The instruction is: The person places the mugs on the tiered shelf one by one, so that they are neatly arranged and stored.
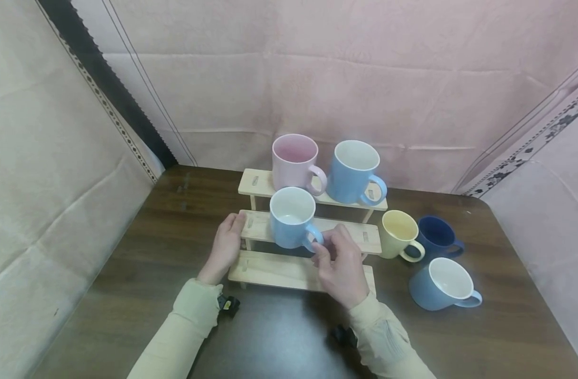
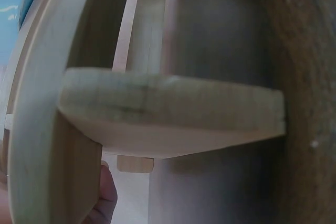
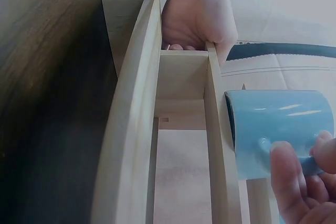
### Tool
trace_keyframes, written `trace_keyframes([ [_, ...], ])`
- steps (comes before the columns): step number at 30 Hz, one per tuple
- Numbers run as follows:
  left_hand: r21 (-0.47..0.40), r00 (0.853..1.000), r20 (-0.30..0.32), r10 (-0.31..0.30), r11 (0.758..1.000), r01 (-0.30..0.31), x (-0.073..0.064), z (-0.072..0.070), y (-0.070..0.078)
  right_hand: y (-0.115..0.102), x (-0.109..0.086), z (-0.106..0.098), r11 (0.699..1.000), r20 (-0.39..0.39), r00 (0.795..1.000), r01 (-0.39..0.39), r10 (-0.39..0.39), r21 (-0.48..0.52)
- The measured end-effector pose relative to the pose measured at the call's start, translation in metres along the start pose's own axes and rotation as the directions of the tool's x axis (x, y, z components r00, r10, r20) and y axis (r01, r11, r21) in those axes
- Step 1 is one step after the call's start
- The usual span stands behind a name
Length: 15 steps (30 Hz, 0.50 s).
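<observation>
A light blue mug (image 1: pixel 291 223) with a white inside stands upright on the middle tier of a three-step wooden shelf (image 1: pixel 275 268). My right hand (image 1: pixel 340 266) pinches its handle between thumb and fingers, as the right wrist view also shows on the mug (image 3: pixel 283 124). At the left end of the middle tier, my left hand (image 1: pixel 226 242) grips the board, its thumb on top and fingers curled under the edge. Close in the left wrist view is the shelf's wooden side (image 2: pixel 173 111), with a fingertip (image 2: pixel 107 187) beneath it.
On the top tier stand a pink mug (image 1: pixel 294 163) and a larger light blue mug (image 1: pixel 355 171). Right of the shelf, on the dark wooden table (image 1: pixel 142 295), are a yellow mug (image 1: pixel 395 237), a dark blue mug (image 1: pixel 438 242) and a tilted light blue mug (image 1: pixel 436 289). Pale cloth (image 1: pixel 365 95) hangs behind.
</observation>
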<state>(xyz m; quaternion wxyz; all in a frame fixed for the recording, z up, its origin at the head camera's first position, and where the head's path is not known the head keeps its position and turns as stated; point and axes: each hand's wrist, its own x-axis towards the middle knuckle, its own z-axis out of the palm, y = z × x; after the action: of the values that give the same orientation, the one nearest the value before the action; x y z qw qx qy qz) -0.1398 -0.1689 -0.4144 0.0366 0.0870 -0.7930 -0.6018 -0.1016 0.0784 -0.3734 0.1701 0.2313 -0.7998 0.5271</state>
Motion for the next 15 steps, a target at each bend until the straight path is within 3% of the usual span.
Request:
trace_keyframes([
  [15,-0.001,1.000,0.007,-0.013,1.000,0.013,0.0000,0.0006,0.0014,-0.0005,0.0003,-0.0003,0.999,0.004,1.000,-0.011,0.011,-0.041],
])
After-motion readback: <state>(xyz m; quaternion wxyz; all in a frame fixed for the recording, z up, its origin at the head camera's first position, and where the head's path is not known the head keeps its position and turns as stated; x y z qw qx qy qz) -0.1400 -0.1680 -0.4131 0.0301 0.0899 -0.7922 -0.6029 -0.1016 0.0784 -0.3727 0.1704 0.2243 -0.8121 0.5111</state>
